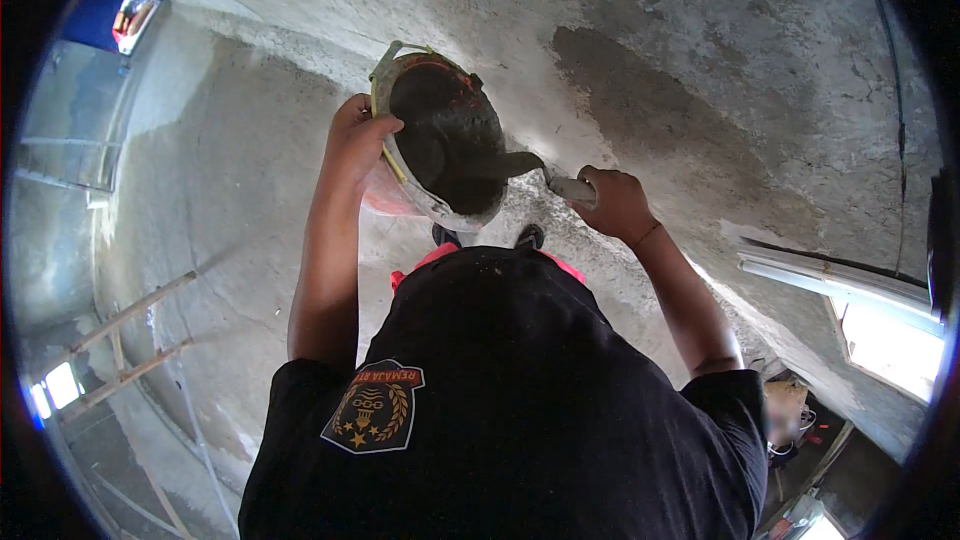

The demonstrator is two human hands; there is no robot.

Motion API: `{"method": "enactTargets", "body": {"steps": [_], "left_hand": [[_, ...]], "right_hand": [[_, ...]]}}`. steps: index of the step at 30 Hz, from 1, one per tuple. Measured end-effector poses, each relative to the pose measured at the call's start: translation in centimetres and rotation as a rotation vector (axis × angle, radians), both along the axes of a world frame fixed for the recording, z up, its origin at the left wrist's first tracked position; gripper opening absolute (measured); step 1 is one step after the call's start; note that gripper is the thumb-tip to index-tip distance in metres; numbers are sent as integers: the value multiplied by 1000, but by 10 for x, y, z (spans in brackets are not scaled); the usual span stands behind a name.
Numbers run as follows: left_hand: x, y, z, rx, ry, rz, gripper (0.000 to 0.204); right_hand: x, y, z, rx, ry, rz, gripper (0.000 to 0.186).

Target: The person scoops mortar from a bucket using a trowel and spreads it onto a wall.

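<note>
My left hand (364,140) grips the left rim of a bucket (392,196), thumb over the edge and fingers outside. The bucket is tilted, its reddish outer wall smeared with grey and its mouth facing me. Dark grey wet mortar (440,125) lies inside. A greenish-yellow bail handle (382,62) runs along the rim's upper left. Closed around the handle of a trowel (574,190) is my right hand (618,204), to the right of the bucket. The trowel's blade reaches over the right rim into the bucket; its tip is hard to tell from the mortar.
A rough plastered wall (720,70), with a darker damp patch, rises close ahead and to the right. Wooden poles (130,315) stand at the left. A bright window opening (893,348) is at the right. A person (785,415) appears at the lower right. My feet (530,237) are below the bucket.
</note>
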State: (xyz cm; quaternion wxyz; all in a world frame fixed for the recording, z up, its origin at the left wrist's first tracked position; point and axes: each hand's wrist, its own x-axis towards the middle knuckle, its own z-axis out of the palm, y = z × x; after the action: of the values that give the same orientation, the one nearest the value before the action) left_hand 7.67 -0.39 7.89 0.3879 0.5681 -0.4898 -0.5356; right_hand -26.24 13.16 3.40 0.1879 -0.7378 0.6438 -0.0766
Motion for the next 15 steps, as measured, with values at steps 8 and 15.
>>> {"method": "enactTargets", "body": {"steps": [8, 15], "left_hand": [[-17, 6, 7, 15, -69, -108, 25], [-36, 6, 15, -9, -71, -91, 25]], "right_hand": [[-20, -12, 4, -137, 170, 76, 31], [-34, -23, 10, -268, 159, 12, 24]]}}
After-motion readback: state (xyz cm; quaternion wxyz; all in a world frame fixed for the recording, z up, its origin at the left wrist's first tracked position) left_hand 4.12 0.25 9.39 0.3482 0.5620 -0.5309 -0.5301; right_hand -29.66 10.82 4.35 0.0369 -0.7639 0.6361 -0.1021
